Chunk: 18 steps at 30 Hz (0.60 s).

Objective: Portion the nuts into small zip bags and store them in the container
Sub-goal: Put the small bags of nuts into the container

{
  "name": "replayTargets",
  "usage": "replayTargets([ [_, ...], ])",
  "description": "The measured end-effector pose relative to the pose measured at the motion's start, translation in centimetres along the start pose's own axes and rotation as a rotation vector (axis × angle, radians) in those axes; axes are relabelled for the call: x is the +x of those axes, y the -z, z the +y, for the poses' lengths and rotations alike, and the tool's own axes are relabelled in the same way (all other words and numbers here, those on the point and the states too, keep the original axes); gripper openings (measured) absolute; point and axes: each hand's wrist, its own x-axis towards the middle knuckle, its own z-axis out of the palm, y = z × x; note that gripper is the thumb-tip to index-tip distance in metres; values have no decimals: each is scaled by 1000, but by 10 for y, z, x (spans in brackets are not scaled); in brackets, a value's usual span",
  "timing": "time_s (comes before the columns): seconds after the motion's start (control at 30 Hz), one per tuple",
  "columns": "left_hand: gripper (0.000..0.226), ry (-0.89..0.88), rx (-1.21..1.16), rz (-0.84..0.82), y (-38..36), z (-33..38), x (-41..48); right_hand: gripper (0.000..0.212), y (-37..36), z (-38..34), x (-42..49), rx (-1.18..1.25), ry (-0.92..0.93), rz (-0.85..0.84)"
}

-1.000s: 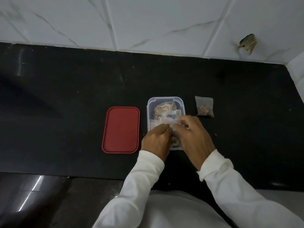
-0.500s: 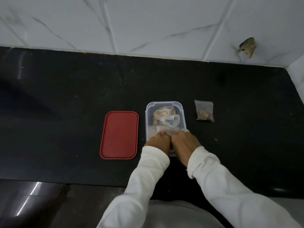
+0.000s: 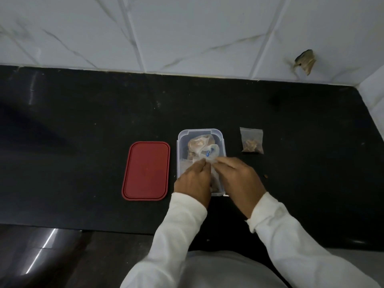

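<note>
Black counter (image 3: 83,142): left hand (image 3: 193,183) and right hand (image 3: 241,179) both pinch the small zip bag (image 3: 208,161) over the near end of the container (image 3: 180,140), whose long axis runs away from me; filled bag (image 3: 251,142) sits right, nearer my right hand.

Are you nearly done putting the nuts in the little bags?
Not yet. Done: one filled zip bag lies on the counter, right of the open container. In hand: the left hand and right hand pinch a clear bag over the container, which holds more bagged nuts. Left: the filled bag goes in, and the red lid beside the container goes on.
</note>
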Motion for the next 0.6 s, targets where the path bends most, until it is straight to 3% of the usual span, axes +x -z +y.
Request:
replayTargets([
  [0.1,41,-165,-11,321,-16,13,0,41,12,14,-16,-59,30,168],
  [0.27,56,-178,33,218,-19,51,12,73,22,38,-28,-167,-148,-57],
  [0.4,57,-224,34,-7,-23,79,32,85,12,73,-34,-224,-206,-234],
  [0.6,59,-71,-43,-133,-36,111,73,89,-3,116,-33,-143,-306,-280],
])
